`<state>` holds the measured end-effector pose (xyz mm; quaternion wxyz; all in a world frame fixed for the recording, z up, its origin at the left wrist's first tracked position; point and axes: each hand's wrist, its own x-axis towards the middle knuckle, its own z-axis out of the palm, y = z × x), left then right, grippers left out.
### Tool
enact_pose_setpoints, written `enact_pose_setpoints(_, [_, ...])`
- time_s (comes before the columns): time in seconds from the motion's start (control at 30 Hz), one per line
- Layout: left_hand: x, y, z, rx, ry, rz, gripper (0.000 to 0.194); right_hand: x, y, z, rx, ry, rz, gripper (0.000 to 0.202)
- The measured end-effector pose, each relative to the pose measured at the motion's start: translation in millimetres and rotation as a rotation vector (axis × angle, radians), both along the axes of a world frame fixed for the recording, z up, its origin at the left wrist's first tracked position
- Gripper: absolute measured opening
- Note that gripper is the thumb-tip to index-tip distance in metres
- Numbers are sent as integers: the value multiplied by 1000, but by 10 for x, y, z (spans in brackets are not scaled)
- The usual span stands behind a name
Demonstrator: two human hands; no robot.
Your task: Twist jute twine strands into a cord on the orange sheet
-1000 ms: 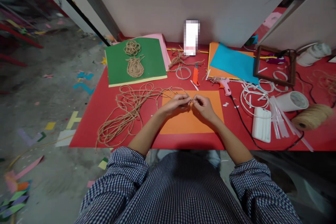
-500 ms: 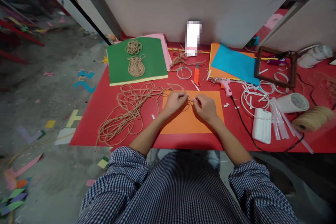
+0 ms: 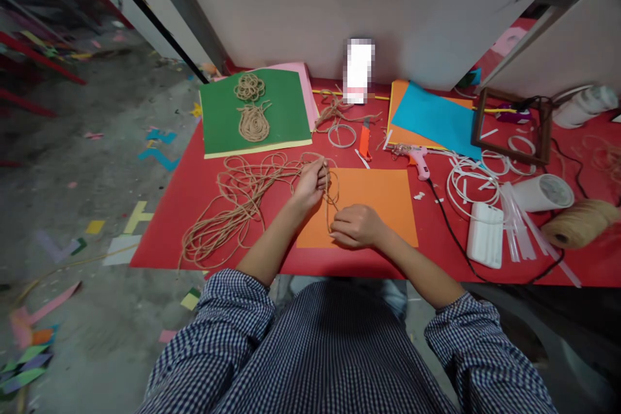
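A length of brown twine (image 3: 332, 197) runs between my two hands over the orange sheet (image 3: 383, 197). My left hand (image 3: 313, 182) is closed on the twine near the sheet's upper left corner. Lower and to the right, my right hand (image 3: 356, 226) pinches the twine above the sheet, its knuckles up. A loose heap of twine (image 3: 237, 200) lies left of my left hand. Two coiled twine shapes, a looped one (image 3: 249, 87) and a rounder one (image 3: 253, 123), rest on the green sheet (image 3: 218, 110).
Behind the orange sheet are an orange cutter (image 3: 365, 142) and a clear ring (image 3: 342, 136). To the right lie a pink glue gun (image 3: 420, 162), white tubing (image 3: 451, 181), a white power bank (image 3: 485, 233), a twine spool (image 3: 577, 223) and a wooden frame (image 3: 512, 154).
My hands have moved apart. The left one has risen slightly and shifted left; the right one has come down and left, with the twine now stretched between them.
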<state>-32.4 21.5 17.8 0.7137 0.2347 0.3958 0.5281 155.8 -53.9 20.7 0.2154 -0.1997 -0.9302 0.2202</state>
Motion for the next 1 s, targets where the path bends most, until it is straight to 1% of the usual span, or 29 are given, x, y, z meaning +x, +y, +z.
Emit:
enact_pose_setpoints(0.03, [20,-14,-3,25,25,1,33,12,-2,21,-7,24,-46,22])
enact_pose_setpoints(0.07, [49,-35,-10,55,57,2,32,22,0,41,-24,54,-122,21])
enact_pose_setpoints(0.13, [121,-87,-39,119,133,1,31,33,16,75,-87,142,-330,24])
enact_pose_setpoints(0.2, [187,-135,-80,187,234,-36,30,37,52,84,-192,267,-539,27])
enact_pose_setpoints(0.27, [229,-170,-115,272,392,-112,30,42,106,64,-361,422,-679,28])
enact_pose_setpoints(0.33, [244,-196,-124,357,537,-200,30,53,171,23,-597,573,-720,31])
enact_pose_setpoints(0.43, [238,-231,-75,472,710,-280,29,81,259,-38,-948,752,-675,38])
enact_pose_setpoints(0.5, [232,-256,-26,546,825,-309,27,101,295,-60,-1100,801,-644,42])
enact_pose_setpoints(0.57, [229,-276,15,596,910,-342,24,115,311,-64,-1192,803,-613,42])
enact_pose_setpoints(0.63, [227,-289,39,617,963,-372,22,123,317,-54,-1226,793,-591,41])
enact_pose_setpoints(0.73, [219,-290,58,625,1001,-392,19,136,328,-21,-1177,779,-604,34])
enact_pose_setpoints(0.9, [180,-264,92,628,890,-431,20,199,370,50,-1026,697,-649,28])
enact_pose_setpoints(1.0, [160,-251,100,631,865,-453,22,249,395,65,-954,615,-636,23])
